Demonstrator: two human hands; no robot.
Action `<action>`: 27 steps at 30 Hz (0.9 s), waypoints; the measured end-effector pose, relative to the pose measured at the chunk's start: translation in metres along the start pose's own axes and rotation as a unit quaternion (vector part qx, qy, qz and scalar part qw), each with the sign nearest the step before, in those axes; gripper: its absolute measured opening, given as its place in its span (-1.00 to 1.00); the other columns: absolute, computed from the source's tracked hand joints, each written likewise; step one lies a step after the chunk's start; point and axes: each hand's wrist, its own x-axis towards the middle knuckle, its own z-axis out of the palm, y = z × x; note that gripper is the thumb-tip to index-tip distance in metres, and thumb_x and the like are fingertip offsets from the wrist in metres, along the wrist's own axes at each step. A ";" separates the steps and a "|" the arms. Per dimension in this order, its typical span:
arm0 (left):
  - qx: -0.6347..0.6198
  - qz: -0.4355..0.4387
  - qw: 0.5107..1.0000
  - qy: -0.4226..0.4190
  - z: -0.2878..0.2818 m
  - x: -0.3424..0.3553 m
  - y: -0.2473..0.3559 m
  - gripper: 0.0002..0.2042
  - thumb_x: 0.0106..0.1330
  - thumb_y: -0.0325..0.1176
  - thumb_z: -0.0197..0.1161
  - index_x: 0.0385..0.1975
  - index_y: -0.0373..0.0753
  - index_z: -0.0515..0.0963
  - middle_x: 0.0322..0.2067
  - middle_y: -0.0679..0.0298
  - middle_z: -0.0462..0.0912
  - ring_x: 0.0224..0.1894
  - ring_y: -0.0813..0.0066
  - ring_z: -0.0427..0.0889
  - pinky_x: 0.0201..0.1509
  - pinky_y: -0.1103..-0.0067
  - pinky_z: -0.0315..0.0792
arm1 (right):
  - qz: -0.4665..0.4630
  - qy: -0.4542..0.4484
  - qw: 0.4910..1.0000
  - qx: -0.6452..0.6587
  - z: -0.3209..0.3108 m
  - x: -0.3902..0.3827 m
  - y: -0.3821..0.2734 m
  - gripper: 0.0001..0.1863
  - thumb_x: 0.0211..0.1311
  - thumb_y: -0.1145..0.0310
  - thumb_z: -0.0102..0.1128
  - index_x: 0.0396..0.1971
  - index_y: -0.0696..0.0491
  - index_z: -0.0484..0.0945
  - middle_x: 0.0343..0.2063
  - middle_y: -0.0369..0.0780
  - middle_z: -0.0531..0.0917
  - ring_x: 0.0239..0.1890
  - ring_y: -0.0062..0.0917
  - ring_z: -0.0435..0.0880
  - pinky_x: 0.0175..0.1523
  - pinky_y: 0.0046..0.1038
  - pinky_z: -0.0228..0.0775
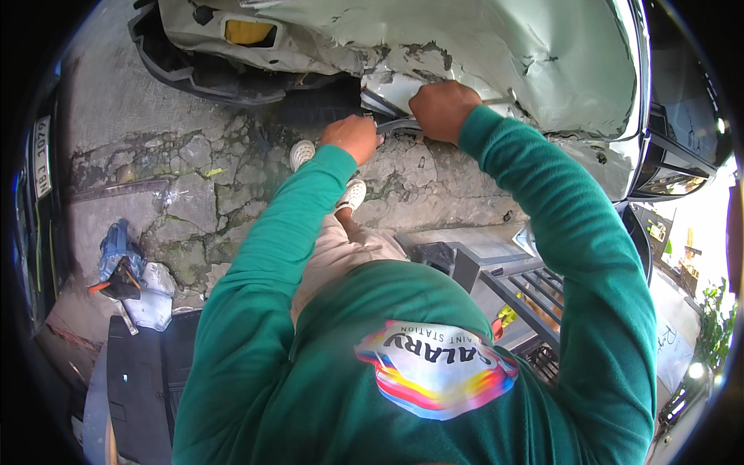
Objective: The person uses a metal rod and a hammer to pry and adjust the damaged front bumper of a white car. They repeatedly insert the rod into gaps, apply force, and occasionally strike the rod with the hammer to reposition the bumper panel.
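Note:
A car with pale green, dented and scraped body panels fills the far side. My left hand is closed beside the torn lower edge of the bodywork, above the cracked ground. My right hand makes a fist against the crumpled panel, a little farther off and to the right. Between the two hands runs a dark curved strip; whether either hand grips it is hidden. Bent pale metal shows just beyond them. A dark tyre lies partly under the body to the left of my left hand.
A broken black bumper part juts out at the far left. On the left ground lie a blue bag with tools, a white container and a black panel. A grey slatted metal frame stands to my right.

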 end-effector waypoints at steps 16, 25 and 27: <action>-0.125 -0.054 0.987 0.084 0.049 -0.048 0.022 -0.76 0.38 -0.28 0.19 -0.24 -0.31 0.72 -0.19 -0.08 0.76 -0.09 -0.09 0.75 0.06 0.14 0.61 | 0.059 0.078 0.994 -0.046 -0.003 -0.047 -0.005 -0.78 0.25 0.39 0.17 -0.23 0.03 0.78 -0.25 -0.10 0.79 -0.14 -0.15 0.81 -0.04 -0.19 0.69; -0.141 -0.048 0.985 0.091 0.064 -0.049 0.020 -0.69 0.42 -0.17 0.21 -0.26 -0.32 0.71 -0.25 -0.09 0.75 -0.17 -0.12 0.75 0.00 0.13 0.61 | 0.054 0.062 0.994 -0.070 0.025 -0.044 -0.005 -0.80 0.19 0.42 0.16 -0.33 0.05 0.78 -0.34 -0.10 0.79 -0.24 -0.17 0.82 -0.13 -0.19 0.69; -0.144 -0.043 0.985 0.090 0.078 -0.047 0.013 -0.64 0.44 -0.07 0.23 -0.23 -0.31 0.69 -0.27 -0.07 0.75 -0.19 -0.14 0.74 -0.01 0.12 0.60 | 0.044 0.040 0.996 -0.073 0.015 -0.039 -0.010 -0.81 0.18 0.43 0.20 -0.32 0.04 0.80 -0.31 -0.11 0.80 -0.20 -0.16 0.83 -0.12 -0.20 0.70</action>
